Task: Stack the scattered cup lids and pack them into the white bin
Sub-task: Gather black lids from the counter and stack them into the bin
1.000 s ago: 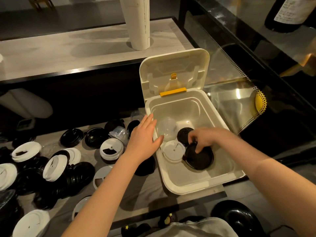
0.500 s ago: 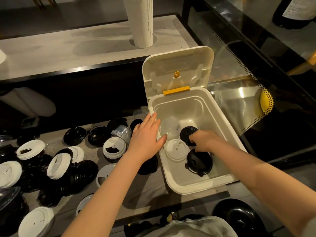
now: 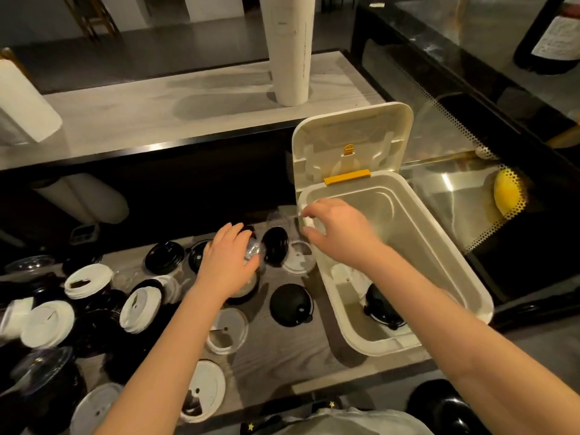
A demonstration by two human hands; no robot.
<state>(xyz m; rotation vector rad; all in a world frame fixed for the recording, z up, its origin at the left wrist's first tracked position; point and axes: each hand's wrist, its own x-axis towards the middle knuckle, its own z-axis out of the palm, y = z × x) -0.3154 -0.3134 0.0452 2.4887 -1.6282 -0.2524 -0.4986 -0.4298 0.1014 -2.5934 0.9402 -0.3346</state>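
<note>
The white bin stands open at the right with its flap up. A white lid and a black lid lie on its floor. My right hand hovers over the bin's left rim, thumb and forefinger curved apart; it is blurred, and a hold cannot be made out. A clear lid stands just left of that hand. My left hand reaches over the scattered lids and grips a clear domed lid between thumb and fingers. Black lids and white lids litter the wooden counter.
A tall white sleeve of cups stands on the raised pale shelf behind. A glass display case runs along the right of the bin. More lids lie near the counter's front edge.
My right hand has left the black lid in the bin and lifted to the bin's left rim. My left hand moved off the bin's edge, left onto the clear lid.
</note>
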